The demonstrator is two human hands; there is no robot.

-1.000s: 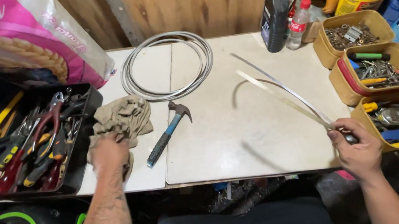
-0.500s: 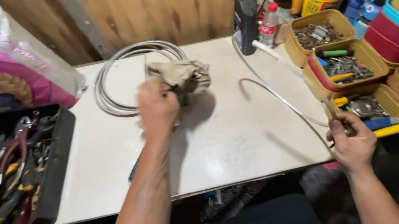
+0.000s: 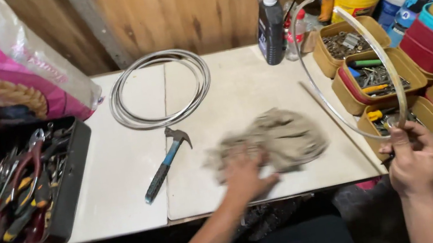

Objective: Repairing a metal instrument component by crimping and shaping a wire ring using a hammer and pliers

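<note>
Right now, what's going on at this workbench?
A person's left hand presses a beige rag flat on the white tabletop. The right hand holds up a thin curved metal band over yellow bins of hardware. A blue-handled claw hammer and a coil of grey cable lie untouched nearby.

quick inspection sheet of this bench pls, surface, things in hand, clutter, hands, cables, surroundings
surface: white tabletop, two panels side by side, bare patches show.
things in hand: beige rag pressed flat on the top; thin metal band bent into a loop and held up.
clutter: claw hammer with blue handle lying beside the rag; black tray of pliers at the left edge.
hands: left hand on the rag, blurred; right hand with a closed grip on the band's ends.
cables: grey coil lying flat at the back.
surroundings: wooden wall, black bottle, tubs of small hardware, pink sack.
</note>
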